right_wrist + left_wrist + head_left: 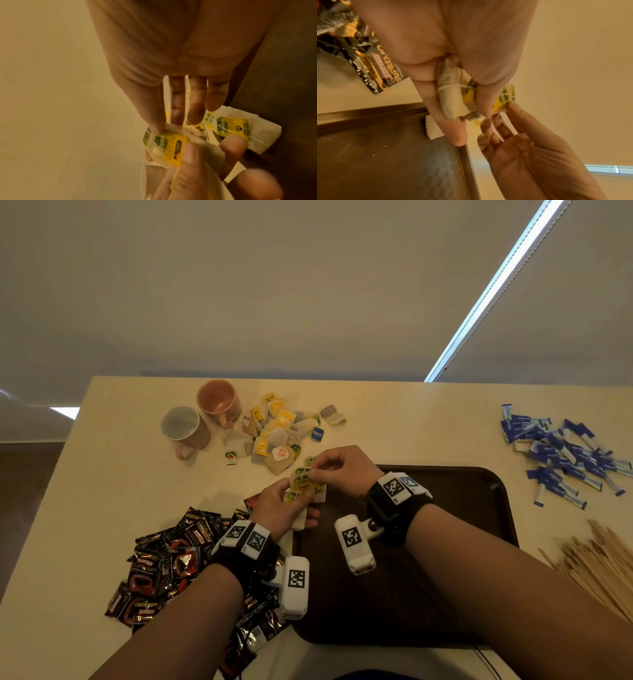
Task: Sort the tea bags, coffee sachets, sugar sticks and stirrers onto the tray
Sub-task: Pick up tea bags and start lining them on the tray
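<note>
desk [394, 419] carries everything. brown tray [479, 508] sits front-centre, looks bare apart from what i'm holding over its left edge. coffee sachets [164, 563] heaped left of the tray, sugar sticks [561, 453] far right, stirrers [603, 563] near right, two mugs [202, 419] at the back left. loose tea bags [274, 433] piled behind the tray, none sorted yet by my read.

left hand [284, 505] is closed round a small bundle of yellow-green tagged tea bags [303, 486], thumb on top, fingers under. right hand [342, 470] pinches a tag on the same bundle between thumb and forefinger, other fingers loose.

handling: bags are light, soft, papery; strings and tags tangle easily and thin paper could tear if pulled. i'd take each by the bag body near the top fold, not the tag, and peel one off at a time. strings look crossed in the wrist views, can't tell how badly.
</note>
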`<state>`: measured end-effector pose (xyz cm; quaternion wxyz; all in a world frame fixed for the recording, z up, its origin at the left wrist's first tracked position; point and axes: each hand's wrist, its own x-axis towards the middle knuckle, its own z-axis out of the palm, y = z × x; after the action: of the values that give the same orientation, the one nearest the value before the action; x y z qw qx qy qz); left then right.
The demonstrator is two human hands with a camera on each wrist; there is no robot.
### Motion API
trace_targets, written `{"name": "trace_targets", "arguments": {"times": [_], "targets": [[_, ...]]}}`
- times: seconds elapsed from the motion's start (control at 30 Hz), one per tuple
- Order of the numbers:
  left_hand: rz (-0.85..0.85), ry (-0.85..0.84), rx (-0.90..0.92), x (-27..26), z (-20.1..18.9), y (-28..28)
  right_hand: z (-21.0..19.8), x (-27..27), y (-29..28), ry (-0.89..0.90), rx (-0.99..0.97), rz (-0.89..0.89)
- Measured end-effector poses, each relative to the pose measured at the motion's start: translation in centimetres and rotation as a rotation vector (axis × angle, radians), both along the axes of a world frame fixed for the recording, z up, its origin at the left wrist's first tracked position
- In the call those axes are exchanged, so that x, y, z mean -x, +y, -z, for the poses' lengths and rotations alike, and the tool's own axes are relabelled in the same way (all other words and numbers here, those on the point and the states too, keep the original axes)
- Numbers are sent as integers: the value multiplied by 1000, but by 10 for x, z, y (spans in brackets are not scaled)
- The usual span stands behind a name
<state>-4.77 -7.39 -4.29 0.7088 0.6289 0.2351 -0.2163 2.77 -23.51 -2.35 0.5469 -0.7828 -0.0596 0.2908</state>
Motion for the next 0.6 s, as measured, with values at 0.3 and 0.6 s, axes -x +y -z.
{"name": "trace_targets", "arguments": {"times": [0.3,0.6], "targets": [[7,-10,-110,-1,1,2,-5,4,-1,79,-115,183],[-85,20,-110,4,7,18,12,11,-16,112,131,156]]}}
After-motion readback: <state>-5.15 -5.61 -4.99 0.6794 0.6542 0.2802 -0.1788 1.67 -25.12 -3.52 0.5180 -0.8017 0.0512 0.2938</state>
